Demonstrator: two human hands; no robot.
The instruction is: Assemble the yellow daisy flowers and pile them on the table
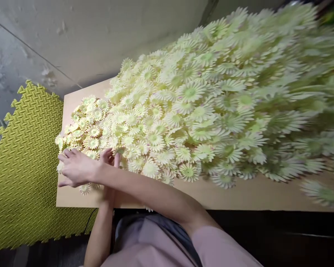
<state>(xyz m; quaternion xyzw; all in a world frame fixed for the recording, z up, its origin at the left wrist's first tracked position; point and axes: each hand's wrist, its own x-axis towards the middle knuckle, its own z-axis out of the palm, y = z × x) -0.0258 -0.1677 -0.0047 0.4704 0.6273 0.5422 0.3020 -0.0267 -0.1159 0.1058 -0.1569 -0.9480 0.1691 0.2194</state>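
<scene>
A broad heap of pale cream-yellow artificial daisy heads (156, 137) with green centres covers much of a light wooden table (167, 193). My right hand (76, 167) reaches across my body to the table's left end, fingers spread, touching the edge of the heap. Behind the right forearm, my left hand (110, 157) comes up among the flowers with its thumb and fingers apart. Part of that hand and its wrist are hidden by the forearm. I see no flower held firmly in either hand.
Yellow interlocking foam mats (28, 167) lie along the table's left side. A grey wall (114, 33) stands behind. One loose daisy head (321, 193) lies near the table's front edge at right, where the picture is blurred. A dark cable (89, 220) hangs below the table.
</scene>
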